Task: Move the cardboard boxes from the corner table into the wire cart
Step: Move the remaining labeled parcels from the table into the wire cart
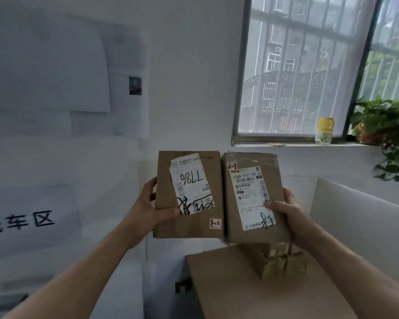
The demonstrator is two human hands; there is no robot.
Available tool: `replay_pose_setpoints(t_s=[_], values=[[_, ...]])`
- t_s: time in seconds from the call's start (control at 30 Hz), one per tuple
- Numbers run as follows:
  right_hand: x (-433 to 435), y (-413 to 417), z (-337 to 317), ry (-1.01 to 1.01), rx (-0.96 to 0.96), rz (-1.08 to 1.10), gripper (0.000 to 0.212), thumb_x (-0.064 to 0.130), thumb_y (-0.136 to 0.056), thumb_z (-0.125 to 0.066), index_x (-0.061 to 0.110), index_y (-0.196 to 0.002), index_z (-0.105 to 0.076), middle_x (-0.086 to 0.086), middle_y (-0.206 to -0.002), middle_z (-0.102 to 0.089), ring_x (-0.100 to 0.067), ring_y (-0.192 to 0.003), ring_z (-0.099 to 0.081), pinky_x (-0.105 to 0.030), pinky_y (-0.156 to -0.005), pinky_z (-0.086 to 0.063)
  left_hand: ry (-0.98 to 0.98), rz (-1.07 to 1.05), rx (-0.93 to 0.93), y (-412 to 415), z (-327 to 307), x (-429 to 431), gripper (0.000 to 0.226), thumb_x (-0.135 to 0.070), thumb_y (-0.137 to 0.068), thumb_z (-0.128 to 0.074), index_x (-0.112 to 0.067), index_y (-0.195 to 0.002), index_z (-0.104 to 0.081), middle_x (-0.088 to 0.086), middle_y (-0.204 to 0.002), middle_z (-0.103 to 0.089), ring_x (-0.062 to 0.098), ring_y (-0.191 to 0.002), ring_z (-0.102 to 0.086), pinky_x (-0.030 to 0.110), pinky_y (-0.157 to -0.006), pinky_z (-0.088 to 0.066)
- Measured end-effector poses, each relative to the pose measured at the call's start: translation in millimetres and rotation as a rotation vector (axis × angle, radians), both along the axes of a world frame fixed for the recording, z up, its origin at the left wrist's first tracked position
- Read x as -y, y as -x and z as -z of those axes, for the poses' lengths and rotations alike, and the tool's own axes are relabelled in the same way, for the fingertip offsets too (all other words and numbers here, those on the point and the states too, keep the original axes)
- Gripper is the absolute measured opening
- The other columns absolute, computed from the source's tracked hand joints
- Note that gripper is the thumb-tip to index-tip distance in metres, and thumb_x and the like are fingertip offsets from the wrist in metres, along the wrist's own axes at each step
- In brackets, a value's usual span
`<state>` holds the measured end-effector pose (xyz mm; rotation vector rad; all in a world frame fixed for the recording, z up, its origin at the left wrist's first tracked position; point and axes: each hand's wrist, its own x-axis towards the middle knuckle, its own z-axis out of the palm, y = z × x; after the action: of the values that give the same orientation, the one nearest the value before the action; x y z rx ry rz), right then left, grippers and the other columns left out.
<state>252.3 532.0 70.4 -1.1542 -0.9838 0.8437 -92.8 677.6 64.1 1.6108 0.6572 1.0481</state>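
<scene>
Two flat cardboard boxes are held up side by side in front of me, above the corner table. My left hand grips the left box at its left edge, thumb on its white shipping label. My right hand grips the right box at its right edge, thumb on its label. The two boxes touch along their inner edges. A third, taped cardboard box lies on the table below the right box, partly hidden by it. The wire cart is not in view.
A white wall with paper sheets and a printed sign fills the left. The window sill holds a yellow-lidded jar and a trailing green plant. A white panel stands right of the table.
</scene>
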Motion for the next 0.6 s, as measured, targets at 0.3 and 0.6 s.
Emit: replay_pose_setpoints(t_s=[0.3,0.6], values=[[-12,86,-29,-0.037,0.042,-0.087,0.109,0.031,-0.033,-0.104,0.035,-0.129,-0.052,-0.015,-0.109,-0.075,-0.045,-0.094,-0.073,-0.049,-0.067,-0.062,-0.004,-0.079,0.077,131,-24,21,0.115,-0.031,-0.039,-0.097,-0.047,-0.140,-0.045,0.007,-0.127,-0.062,0.023,-0.106,-0.069,0.048,-0.077,-0.061],[-19,177,-31,-0.043,0.017,-0.180,0.105,0.029,-0.035,-0.104,0.038,-0.127,-0.054,-0.018,-0.112,-0.074,-0.047,-0.097,-0.072,-0.053,-0.070,-0.061,-0.015,-0.199,0.096,261,-34,49,0.111,-0.029,-0.037,-0.095,-0.049,-0.136,-0.049,0.009,-0.126,-0.061,0.030,-0.106,-0.069,0.053,-0.083,-0.060]])
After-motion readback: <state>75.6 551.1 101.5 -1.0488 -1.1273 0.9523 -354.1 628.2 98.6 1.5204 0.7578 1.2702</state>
